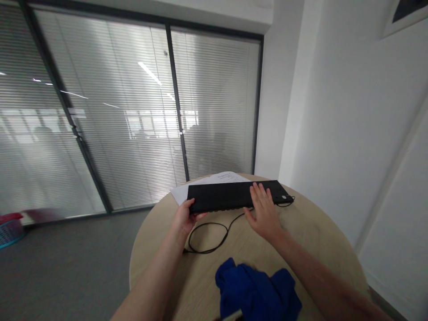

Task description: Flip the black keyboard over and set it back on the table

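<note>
A black keyboard is tilted up above the table with its plain underside towards me, the edges of its keys just showing along the lower side. My left hand grips its left end, thumb on the underside and fingers beneath. Flat against the underside, right of the middle, lies my right hand with its fingers stretched out. The keyboard's black cable loops on the table below it. Nearer to me is a crumpled blue cloth.
The round wooden table bears a white printed sheet behind the keyboard. A glass partition with blinds stands beyond, and a white wall rises at the right. On the floor at far left sits a basket.
</note>
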Demonstrator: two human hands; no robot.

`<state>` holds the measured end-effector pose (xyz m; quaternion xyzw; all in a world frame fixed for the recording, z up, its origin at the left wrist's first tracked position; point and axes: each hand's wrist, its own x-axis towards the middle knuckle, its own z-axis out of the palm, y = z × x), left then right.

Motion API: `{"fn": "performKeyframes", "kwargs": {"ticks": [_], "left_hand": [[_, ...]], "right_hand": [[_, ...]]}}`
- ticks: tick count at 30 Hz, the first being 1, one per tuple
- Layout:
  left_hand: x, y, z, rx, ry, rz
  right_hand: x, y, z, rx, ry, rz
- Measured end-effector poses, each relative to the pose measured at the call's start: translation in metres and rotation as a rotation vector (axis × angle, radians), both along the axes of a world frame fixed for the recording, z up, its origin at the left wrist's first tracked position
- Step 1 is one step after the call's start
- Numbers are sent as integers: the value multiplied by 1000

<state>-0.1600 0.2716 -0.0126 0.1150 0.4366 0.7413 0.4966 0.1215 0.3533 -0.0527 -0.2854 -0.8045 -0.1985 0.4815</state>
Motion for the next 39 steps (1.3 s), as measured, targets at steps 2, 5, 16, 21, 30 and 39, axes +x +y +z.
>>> {"fn": "performKeyframes", "kwargs": {"ticks": [2, 5, 16, 21, 30, 39], "left_hand": [[1, 0, 0, 7, -3, -4], [3, -1, 0, 10, 2, -9], [-2, 1, 1, -28, -17, 16], [-10, -1, 4, -22, -26, 26], [-18, 2, 3, -33, -47, 13], [-23, 0, 1, -6, 27, -57]], "right_hand": [[-1, -1, 1, 7, 30, -11], [-3, 2, -5, -124, -140, 32], [32, 19, -1, -233, -153, -45], [74, 47, -3, -265, 98, -190], [105, 98, -43, -549, 490, 89], [106, 110, -45, -692, 545, 350]]}}
